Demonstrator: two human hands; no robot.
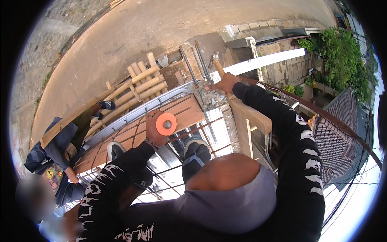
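Observation:
My left hand [156,130] is closed around a chisel with a round orange hand guard [163,117]; its metal striking end shows in the middle, and the blade is hidden below. It is held over the rebar grid [177,139] and brown boards [183,111]. Further right, my right hand [227,83] grips the wooden handle of what looks like a hammer [218,67]. A small grey lump at the handle's far end may be its head. Broken concrete [211,99] and upright steel bars [202,62] are beside this hand.
A wooden beam [252,115] lies right of the rough concrete. Bamboo poles [143,82] form scaffolding beyond the boards. A co-worker in dark clothes [56,145] is at the left. My shoes [196,151] stand on the shiny sheeting and rebar. A long pole [334,125] and wires run at the right.

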